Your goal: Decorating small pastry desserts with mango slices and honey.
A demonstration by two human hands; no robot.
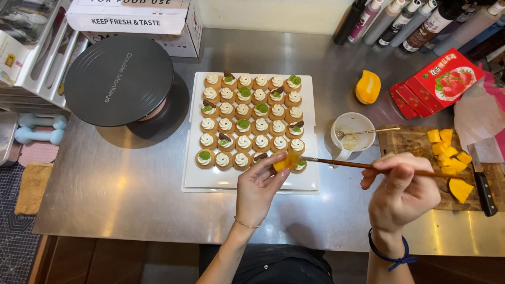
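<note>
My left hand (258,184) pinching a yellow mango piece (282,163) over the little cream tarts (247,126), my right hand (402,192) closed on a thin brush (342,163) touching it, white tray (310,181) underneath

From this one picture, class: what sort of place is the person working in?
Probably a pastry or baking kitchen: a steel worktop, a white tray of small cream-topped tarts, a cake turntable, and cut mango pieces on a wooden board.
</note>
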